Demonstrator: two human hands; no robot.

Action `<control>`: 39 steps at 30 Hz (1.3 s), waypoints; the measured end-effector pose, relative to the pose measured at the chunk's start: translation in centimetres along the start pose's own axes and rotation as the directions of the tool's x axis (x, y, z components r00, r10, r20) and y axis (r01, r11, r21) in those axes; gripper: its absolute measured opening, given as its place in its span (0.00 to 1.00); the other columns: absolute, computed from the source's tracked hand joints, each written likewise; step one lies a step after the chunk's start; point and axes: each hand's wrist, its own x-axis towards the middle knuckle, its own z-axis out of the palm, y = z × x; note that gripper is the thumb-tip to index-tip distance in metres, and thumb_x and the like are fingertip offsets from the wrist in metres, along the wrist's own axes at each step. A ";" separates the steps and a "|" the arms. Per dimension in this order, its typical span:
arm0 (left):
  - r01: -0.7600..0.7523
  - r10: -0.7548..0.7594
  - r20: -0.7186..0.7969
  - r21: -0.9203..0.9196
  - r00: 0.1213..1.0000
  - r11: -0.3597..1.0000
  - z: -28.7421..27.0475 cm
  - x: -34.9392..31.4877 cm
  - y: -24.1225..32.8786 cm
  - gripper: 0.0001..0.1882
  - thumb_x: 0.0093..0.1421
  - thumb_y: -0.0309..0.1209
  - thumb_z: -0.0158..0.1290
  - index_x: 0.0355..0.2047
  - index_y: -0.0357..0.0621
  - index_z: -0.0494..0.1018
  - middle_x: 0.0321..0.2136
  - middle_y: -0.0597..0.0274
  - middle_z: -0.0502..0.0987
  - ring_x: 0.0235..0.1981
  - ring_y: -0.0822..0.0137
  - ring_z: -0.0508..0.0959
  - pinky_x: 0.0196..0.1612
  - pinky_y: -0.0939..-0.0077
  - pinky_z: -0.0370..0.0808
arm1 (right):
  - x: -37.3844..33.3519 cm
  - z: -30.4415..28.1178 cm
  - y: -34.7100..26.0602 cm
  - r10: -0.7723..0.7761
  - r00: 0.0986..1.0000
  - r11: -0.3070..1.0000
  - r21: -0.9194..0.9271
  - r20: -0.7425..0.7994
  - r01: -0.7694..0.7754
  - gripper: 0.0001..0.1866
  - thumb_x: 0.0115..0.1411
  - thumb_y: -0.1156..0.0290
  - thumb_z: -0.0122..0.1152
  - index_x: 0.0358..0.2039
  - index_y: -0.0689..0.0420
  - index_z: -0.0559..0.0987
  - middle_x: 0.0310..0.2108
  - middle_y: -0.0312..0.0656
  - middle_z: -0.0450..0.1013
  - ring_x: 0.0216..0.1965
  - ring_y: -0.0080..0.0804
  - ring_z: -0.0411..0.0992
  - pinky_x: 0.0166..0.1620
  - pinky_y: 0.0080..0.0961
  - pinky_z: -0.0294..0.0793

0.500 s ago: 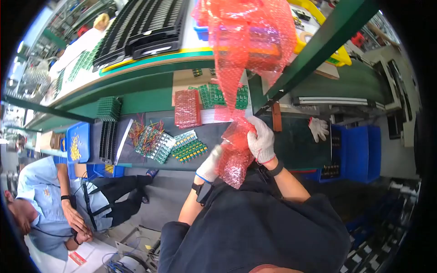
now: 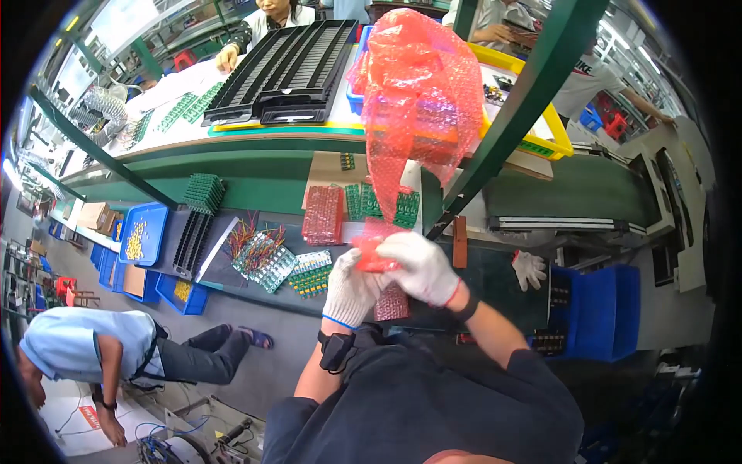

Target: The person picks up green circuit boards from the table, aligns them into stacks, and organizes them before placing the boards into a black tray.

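Note:
Both my hands wear white knitted gloves and are close together at the bench's front edge. Between them is a piece of red bubble wrap (image 2: 374, 255); its lower part (image 2: 392, 304) hangs under my right hand. My left hand (image 2: 352, 292) grips it from the left, fingers curled upward. My right hand (image 2: 421, 267) closes over its top and right side. Whatever the wrap may contain is hidden. Just beyond lies a wrapped red bubble-wrap pack (image 2: 323, 215), beside green circuit boards (image 2: 406, 207). More red bubble wrap (image 2: 421, 85) drapes down from the upper shelf.
Left on the bench are boards with coloured wires (image 2: 263, 259), a black rack (image 2: 193, 243) and a blue tray (image 2: 144, 236). A green post (image 2: 510, 116) rises at right, near a loose glove (image 2: 529, 270) and blue bin (image 2: 604, 313). A co-worker (image 2: 93, 348) bends at lower left.
My hands have drawn closer together and the wrap between them is more bunched. My view has tilted up, showing more people behind the shelf. The co-worker at left has leaned farther over.

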 end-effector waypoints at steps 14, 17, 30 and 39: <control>0.166 0.019 -0.313 0.554 0.950 0.816 -12.5 -3.1 2.7 0.23 0.64 0.39 0.49 0.54 0.36 0.69 0.47 0.53 0.76 0.43 0.61 0.78 0.50 0.65 0.75 | 26.1 -11.0 11.7 -0.197 0.815 0.563 -0.743 -0.545 -0.361 0.17 0.58 0.61 0.55 0.45 0.54 0.79 0.45 0.47 0.74 0.48 0.42 0.73 0.52 0.34 0.71; 0.212 0.019 -0.408 0.513 0.913 0.832 -15.3 -5.0 3.9 0.21 0.64 0.37 0.48 0.53 0.37 0.70 0.45 0.53 0.77 0.43 0.61 0.79 0.49 0.65 0.76 | 29.6 -11.0 22.4 0.388 0.895 0.612 -0.787 0.220 -0.071 0.20 0.61 0.57 0.51 0.46 0.56 0.79 0.46 0.50 0.75 0.47 0.42 0.74 0.52 0.34 0.71; 0.272 -0.036 -0.473 0.442 0.880 0.855 -20.7 -4.7 8.5 0.19 0.64 0.36 0.47 0.49 0.36 0.72 0.42 0.52 0.78 0.39 0.60 0.80 0.46 0.66 0.79 | 28.2 -11.6 6.2 0.132 0.898 0.727 -0.575 -0.419 -0.375 0.23 0.57 0.59 0.57 0.47 0.64 0.77 0.43 0.58 0.76 0.47 0.50 0.75 0.50 0.35 0.73; 0.231 -0.020 -0.486 0.379 0.874 0.896 -21.8 -3.8 8.1 0.19 0.64 0.37 0.47 0.49 0.35 0.72 0.41 0.51 0.78 0.39 0.60 0.81 0.45 0.66 0.79 | 11.0 -1.5 -4.1 -0.337 0.938 0.847 -0.462 -0.082 0.264 0.12 0.45 0.83 0.53 0.30 0.60 0.80 0.26 0.45 0.76 0.30 0.45 0.77 0.37 0.40 0.76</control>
